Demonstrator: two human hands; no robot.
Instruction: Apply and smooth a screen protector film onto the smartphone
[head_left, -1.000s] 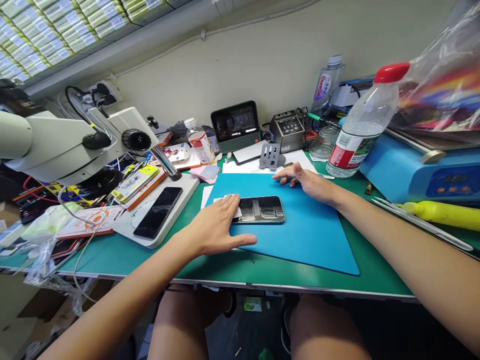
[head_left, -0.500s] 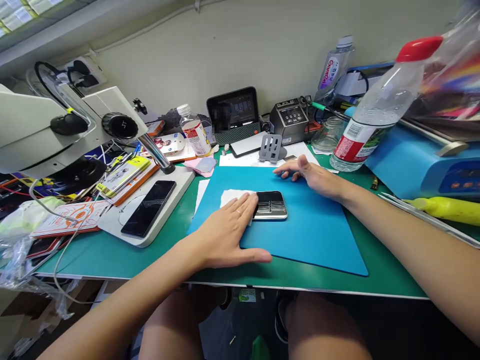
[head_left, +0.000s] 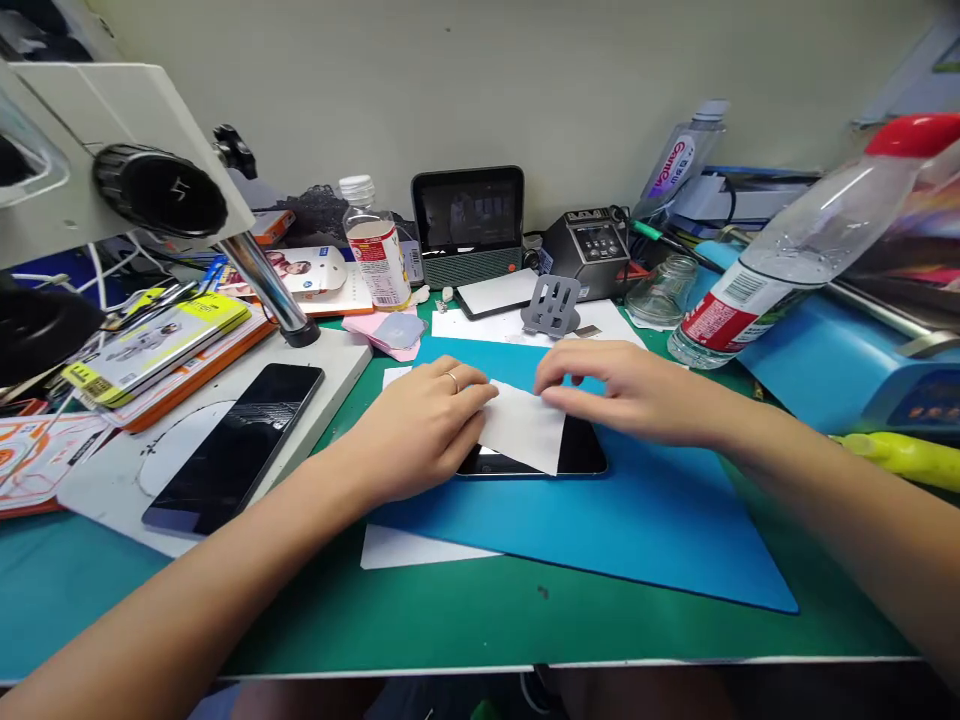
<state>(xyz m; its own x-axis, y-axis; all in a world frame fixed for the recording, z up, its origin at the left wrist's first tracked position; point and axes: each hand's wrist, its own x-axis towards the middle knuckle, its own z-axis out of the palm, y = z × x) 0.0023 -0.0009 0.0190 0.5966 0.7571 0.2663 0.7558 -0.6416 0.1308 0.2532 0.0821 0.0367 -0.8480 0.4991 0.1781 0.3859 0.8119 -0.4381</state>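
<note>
A black phone (head_left: 583, 450) lies face up on the blue mat (head_left: 600, 540), partly covered by a white wipe (head_left: 525, 430). My left hand (head_left: 431, 425), with a ring on one finger, is closed on the wipe's left part and rests over the phone's left end. At the wipe's upper right edge, my right hand (head_left: 630, 390) has its thumb and fingers bent together in a pinch. Its fingertips meet the wipe there, though the exact grip is partly hidden. Both hands hide portions of the phone and the wipe.
On the left, a second phone (head_left: 236, 450) lies on the microscope base (head_left: 337, 360). Behind the mat stand a small bottle (head_left: 379, 255), a display device (head_left: 469, 215) and a grey stand (head_left: 553, 305). To the right are a red-capped bottle (head_left: 795, 260) and a blue machine (head_left: 832, 360).
My left hand has gone from lying flat on the wipe to gripping it. My right hand has come in from the mat's far side to the wipe, which now lies across the phone. The view has shifted.
</note>
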